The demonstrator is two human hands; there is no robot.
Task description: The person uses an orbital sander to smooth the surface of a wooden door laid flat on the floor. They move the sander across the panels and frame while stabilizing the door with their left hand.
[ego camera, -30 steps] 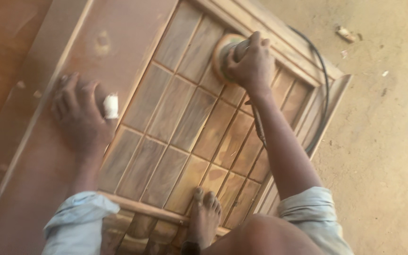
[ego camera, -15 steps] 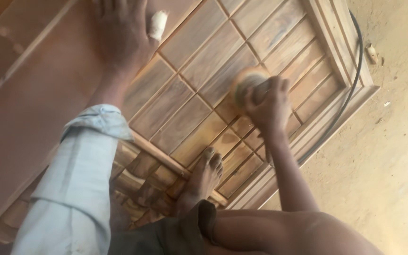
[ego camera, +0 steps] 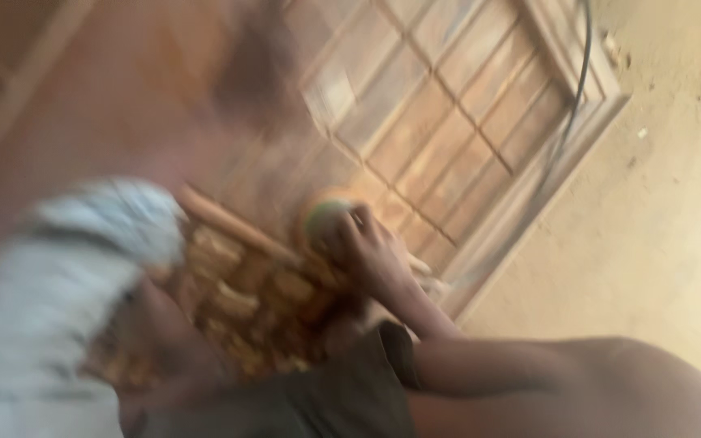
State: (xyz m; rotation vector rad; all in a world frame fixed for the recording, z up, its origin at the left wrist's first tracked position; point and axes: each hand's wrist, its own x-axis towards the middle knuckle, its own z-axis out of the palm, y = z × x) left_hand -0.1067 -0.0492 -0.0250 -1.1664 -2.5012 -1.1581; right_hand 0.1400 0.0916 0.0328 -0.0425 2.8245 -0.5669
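- At the far left, a pale, light-coloured sleeve [ego camera: 58, 276] fills the lower corner of the view; it is heavily blurred, and only its folds and light tone can be made out.
- Above it, the plain reddish-brown part of the wooden door [ego camera: 83, 105] lies flat, with a raised strip running slantwise across the top left corner.
- The left hand [ego camera: 245, 69] shows only as a dark smear near the top, over the door, beside the edge of the panelled part. Whether its fingers are spread, curled or holding anything cannot be told, because the blur hides them.
- Below and to the right, a patch of carved, knobbly woodwork [ego camera: 245, 308] sits just beside the sleeve, darker in its grooves.
- In the middle, the right hand [ego camera: 367, 255] is closed over the round sander [ego camera: 326, 217], fingers wrapped on top of its body. The sander's pale greenish disc rests on the door at the lower edge of the grid of small rectangular panels, close to the carved patch.
- The bare forearm runs from that hand down to the right, past dark shorts [ego camera: 350, 389] and a bare knee at the bottom edge.
- Further right, a thin dark cable [ego camera: 565, 138] curves along the door's moulded frame from the top edge down.
- At the far right lies sandy, tan ground [ego camera: 675, 203], with a few small bits scattered on it.
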